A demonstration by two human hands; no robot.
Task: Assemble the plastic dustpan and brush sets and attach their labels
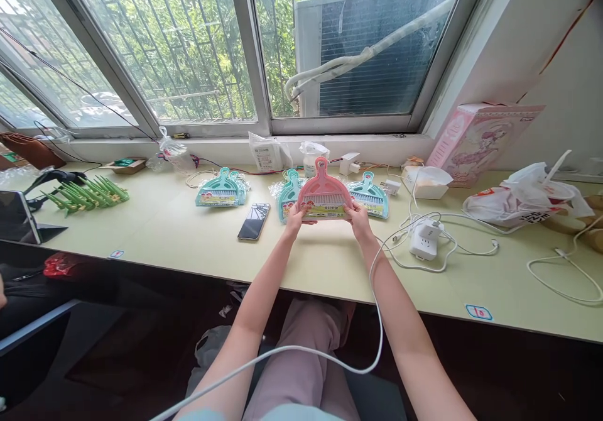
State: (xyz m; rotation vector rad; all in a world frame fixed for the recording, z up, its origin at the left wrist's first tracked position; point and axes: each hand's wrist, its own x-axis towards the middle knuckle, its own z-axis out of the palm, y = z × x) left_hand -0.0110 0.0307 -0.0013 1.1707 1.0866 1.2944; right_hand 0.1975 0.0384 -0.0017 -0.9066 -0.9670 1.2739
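A pink dustpan-and-brush set [323, 196] is held upright just above the table, its labelled front facing me. My left hand [296, 217] grips its lower left corner, and my right hand [357, 217] grips the lower right corner. Behind it, partly hidden, are a teal dustpan set [287, 195] on the left and another teal dustpan set [374, 196] on the right. Farther left on the table sits one more teal dustpan set [221, 188]. A phone [254, 222] lies flat to the left of my left hand.
A white power strip [424, 239] with tangled cables lies right of my hands; one white cable crosses my right forearm. Farther right are a plastic bag [522, 198] and a pink box [480, 141]. Green stems [89, 193] and a tablet [19, 217] are at left.
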